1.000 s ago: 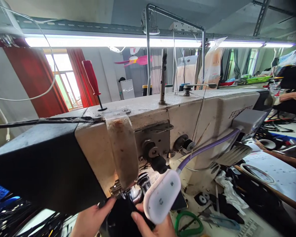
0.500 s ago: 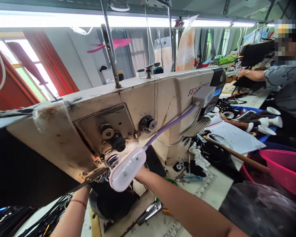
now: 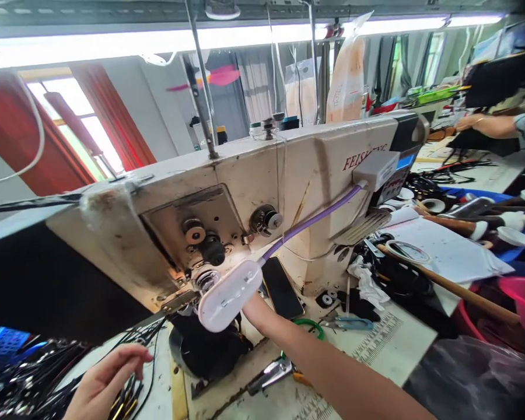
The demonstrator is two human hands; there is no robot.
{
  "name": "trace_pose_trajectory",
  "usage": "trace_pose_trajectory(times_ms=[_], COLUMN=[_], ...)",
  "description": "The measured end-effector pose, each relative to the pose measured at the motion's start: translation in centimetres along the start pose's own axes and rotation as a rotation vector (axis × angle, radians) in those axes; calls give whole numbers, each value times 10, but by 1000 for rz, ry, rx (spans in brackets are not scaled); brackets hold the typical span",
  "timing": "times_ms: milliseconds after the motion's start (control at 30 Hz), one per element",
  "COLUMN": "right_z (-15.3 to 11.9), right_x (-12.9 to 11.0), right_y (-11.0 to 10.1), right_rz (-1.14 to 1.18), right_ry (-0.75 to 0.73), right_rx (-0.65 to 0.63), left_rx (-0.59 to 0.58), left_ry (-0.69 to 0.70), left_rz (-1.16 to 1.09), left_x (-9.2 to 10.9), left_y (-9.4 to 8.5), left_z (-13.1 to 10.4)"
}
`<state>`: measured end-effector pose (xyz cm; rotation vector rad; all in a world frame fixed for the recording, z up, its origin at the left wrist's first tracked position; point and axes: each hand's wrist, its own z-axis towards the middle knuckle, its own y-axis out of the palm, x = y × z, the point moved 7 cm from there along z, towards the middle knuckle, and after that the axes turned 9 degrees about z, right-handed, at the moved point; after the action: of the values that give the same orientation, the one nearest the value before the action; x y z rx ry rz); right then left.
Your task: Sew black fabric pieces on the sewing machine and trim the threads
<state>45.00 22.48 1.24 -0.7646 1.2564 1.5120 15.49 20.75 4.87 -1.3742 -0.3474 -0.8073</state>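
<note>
A cream sewing machine [image 3: 306, 175] spans the view, with a white oval lamp [image 3: 230, 297] on a purple neck. Under its head lies black material [image 3: 210, 350]. My right forearm reaches in behind the lamp, which hides the fingers. My left hand [image 3: 114, 373] is raised at the lower left, beside the black material and over thin black cords [image 3: 151, 332]. Its fingers are bent and slightly apart, with nothing between them.
Metal snips [image 3: 273, 373], green-handled scissors [image 3: 310, 329], a phone [image 3: 283, 287] and blue snips [image 3: 354, 323] lie on the table. Farther right are a wooden stick [image 3: 450, 283], papers [image 3: 455, 245], a pink tub [image 3: 522, 300] and a co-worker's arm [image 3: 494, 125].
My left hand has come out from under the machine head toward the lower left, and its fingers now show. The view has shifted left. My right arm stays behind the lamp.
</note>
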Motion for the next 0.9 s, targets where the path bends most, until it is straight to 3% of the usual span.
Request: trace_pose_trajectory(times_ms=[100, 200, 267, 367, 433, 633, 767, 900], right_z=[-10, -33, -51, -76, -79, -52, -48, -59], right_x=[-6, -32, -57, -84, -84, -55, -53, -57], right_y=[-4, -5, 9, 41, 49, 33, 30, 26], right_rz=[-108, -213, -317, -514, -568, -630, -652, -742], right_ry=[-134, -339, -529, -813, -846, -677, -739, -907], right_rx=[102, 218, 135, -139, -181, 72, -17, -121], left_rx=[-127, 4, 119, 224, 277, 516, 547, 557], left_ry=[88, 303, 451, 589, 646, 764, 860, 860], left_rz=[-122, 14, 189, 356, 404, 424, 484, 520], left_x=[28, 70, 95, 117, 123, 130, 132, 128], left_y=[14, 23, 28, 33, 35, 37, 44, 45], left_z=[-13, -4, 0, -1, -5, -12, -16, -19])
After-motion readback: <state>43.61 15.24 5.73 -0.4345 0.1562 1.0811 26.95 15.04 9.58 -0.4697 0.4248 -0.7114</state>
